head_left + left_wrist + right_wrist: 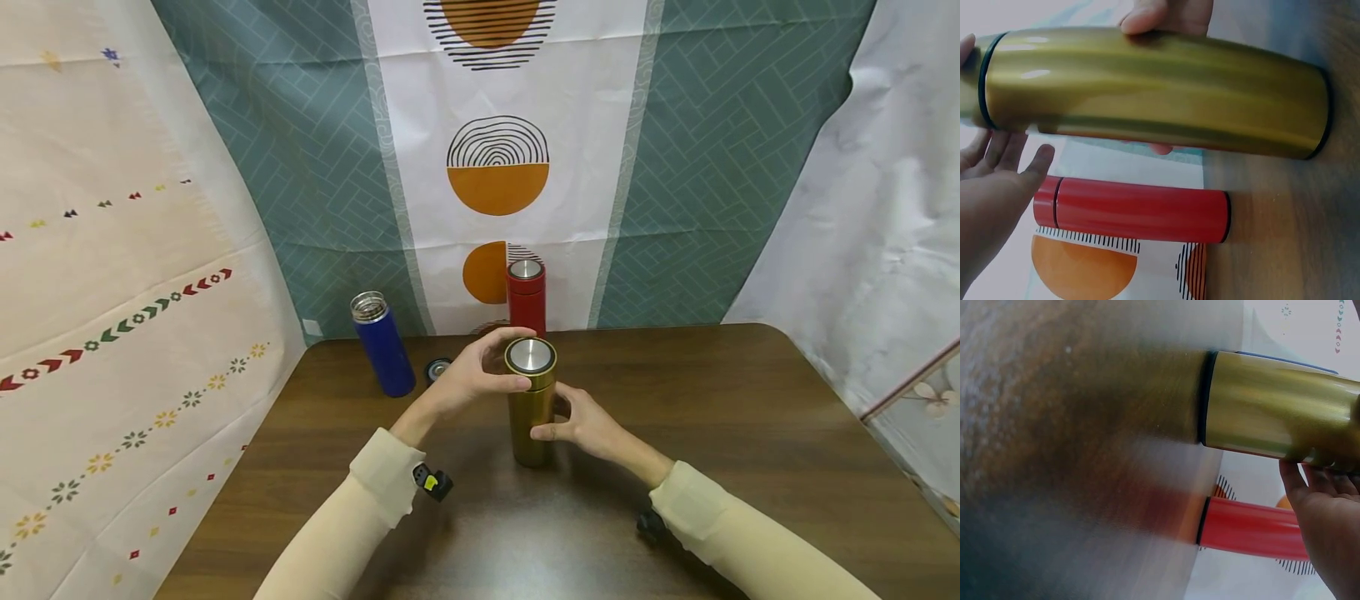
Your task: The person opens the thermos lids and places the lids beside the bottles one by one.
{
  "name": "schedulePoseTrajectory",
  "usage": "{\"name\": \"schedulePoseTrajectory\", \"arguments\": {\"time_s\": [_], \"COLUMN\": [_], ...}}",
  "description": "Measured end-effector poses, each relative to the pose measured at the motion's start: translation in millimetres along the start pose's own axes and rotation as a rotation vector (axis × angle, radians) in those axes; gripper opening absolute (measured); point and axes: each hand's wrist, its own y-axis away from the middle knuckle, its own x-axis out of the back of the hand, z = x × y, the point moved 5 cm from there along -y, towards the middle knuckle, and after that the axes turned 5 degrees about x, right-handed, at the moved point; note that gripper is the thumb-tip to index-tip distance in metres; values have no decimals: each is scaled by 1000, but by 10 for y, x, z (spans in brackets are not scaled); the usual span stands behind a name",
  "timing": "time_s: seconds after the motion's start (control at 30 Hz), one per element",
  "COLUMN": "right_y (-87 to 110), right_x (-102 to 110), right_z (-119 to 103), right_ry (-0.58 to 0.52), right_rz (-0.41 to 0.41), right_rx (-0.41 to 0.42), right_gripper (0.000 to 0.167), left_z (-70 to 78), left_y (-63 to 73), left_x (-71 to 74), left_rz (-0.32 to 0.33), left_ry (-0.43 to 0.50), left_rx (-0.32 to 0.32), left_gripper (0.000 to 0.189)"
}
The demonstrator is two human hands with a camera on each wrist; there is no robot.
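the gold flask [529, 421] stands upright on the table [300, 500], between the 2 hands. the left hand [480, 367] grips the cap [531, 356] at the top of the flask, thumb on the near side and forefinger curved round the far side. the right hand [588, 423] holds the body below, thumb on the near side and fingers round the far side. the cap is seated on the body; its top face is silver.

the red flask [527, 308] stands upright beyond the hands, behind the gold flask, with its cap on. in the head view, the gold flask hides its lower part.

the blue flask [386, 350] stands to the left of the left hand, with its mouth uncovered. a small round black part [437, 369] lies between the blue flask and the left hand, partly hidden by that hand. 1 black device [433, 482] is at the left sleeve [386, 475].
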Motion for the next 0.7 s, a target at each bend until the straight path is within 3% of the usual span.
{"name": "schedulePoseTrajectory", "arguments": {"time_s": [0.13, 0.43, 0.57, 0.7], "right_y": [2, -3, 3, 12], "right_x": [5, 6, 1, -3], "right_z": [6, 18, 12, 6], "right_ry": [3, -4, -6, -8], "right_rz": [0, 5, -4, -12], "right_rx": [13, -17, -11, -4], "right_gripper": [62, 63, 64, 65], "left_z": [-5, -1, -8, -32], "left_y": [5, -21, -33, -31], "left_x": [-17, 24, 24, -3], "left_rz": [14, -142, -128, -68], "left_ry": [-7, -96, -82, -49], "left_rx": [-4, 32, 17, 0], "left_gripper": [75, 73, 68, 67]}}
